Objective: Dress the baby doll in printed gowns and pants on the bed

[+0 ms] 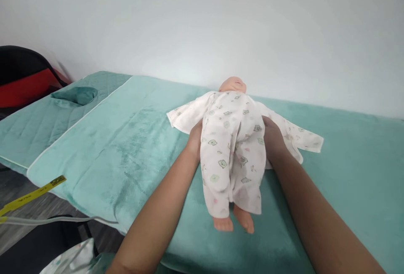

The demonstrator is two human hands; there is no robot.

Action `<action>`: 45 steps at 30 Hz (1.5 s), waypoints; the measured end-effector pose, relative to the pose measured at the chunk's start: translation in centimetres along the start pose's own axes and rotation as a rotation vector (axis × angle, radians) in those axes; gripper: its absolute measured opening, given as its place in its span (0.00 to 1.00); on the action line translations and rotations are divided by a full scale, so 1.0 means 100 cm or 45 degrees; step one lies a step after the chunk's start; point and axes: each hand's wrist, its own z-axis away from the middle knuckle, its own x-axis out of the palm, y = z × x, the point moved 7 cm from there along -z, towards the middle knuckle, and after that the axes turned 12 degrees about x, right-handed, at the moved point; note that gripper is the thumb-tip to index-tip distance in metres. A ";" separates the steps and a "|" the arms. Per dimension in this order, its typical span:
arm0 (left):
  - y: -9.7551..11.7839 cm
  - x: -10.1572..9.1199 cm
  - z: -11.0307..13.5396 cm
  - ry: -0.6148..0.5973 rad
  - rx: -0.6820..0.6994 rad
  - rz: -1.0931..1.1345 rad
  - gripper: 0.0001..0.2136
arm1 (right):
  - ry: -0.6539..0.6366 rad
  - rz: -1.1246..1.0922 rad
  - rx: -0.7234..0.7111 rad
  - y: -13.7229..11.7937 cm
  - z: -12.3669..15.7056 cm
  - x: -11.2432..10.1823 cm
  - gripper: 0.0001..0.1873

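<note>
A baby doll lies face up, its head toward the wall and its bare feet toward me. It wears white printed pants, pulled high over its trunk, and a white printed shirt whose sleeves spread out to both sides. My left hand grips the doll's side at the hip, the fingers hidden behind it. On the opposite side my right hand wraps round the doll at the same height, its fingers mostly out of sight under the body and cloth.
A green padded bed cover spreads under the doll, with a face hole at the far left. The white wall runs along the back edge. A black and red chair stands at left, near a yellow tag on a cable.
</note>
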 end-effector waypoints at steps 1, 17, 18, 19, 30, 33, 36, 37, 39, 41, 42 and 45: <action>0.001 -0.001 0.003 0.010 0.019 0.009 0.17 | 0.039 0.012 -0.018 0.002 0.004 -0.003 0.19; 0.022 -0.048 0.187 -0.434 0.506 -0.944 0.22 | -0.095 1.194 -0.962 0.016 0.251 0.034 0.13; 0.022 -0.045 0.194 -0.463 0.545 -1.049 0.24 | -0.073 1.256 -0.947 0.019 0.251 0.039 0.13; 0.022 -0.042 0.198 -0.468 0.576 -1.154 0.26 | -0.047 1.298 -0.935 0.020 0.250 0.043 0.12; 0.010 -0.034 0.208 -0.119 0.881 -1.759 0.19 | 0.100 1.175 -0.967 0.020 0.249 0.057 0.05; 0.013 -0.038 0.212 -0.035 0.953 -1.667 0.17 | 0.062 1.079 -0.988 0.018 0.258 0.059 0.04; 0.015 -0.041 0.215 0.023 1.017 -1.612 0.16 | -0.022 0.927 -0.947 0.018 0.268 0.059 0.02; 0.016 -0.042 0.217 0.033 1.043 -1.606 0.15 | -0.044 0.880 -0.925 0.018 0.271 0.058 0.03; 0.018 -0.043 0.219 0.059 1.102 -1.578 0.13 | -0.062 0.834 -0.907 0.018 0.277 0.056 0.04; 0.021 -0.045 0.223 0.105 1.157 -1.528 0.12 | -0.069 0.827 -0.923 0.018 0.281 0.052 0.05; 0.022 -0.048 0.225 0.137 1.180 -1.508 0.12 | -0.070 0.811 -0.930 0.018 0.282 0.048 0.06; 0.023 -0.051 0.233 0.167 1.231 -1.506 0.13 | 0.046 0.733 -0.901 0.024 0.275 0.023 0.10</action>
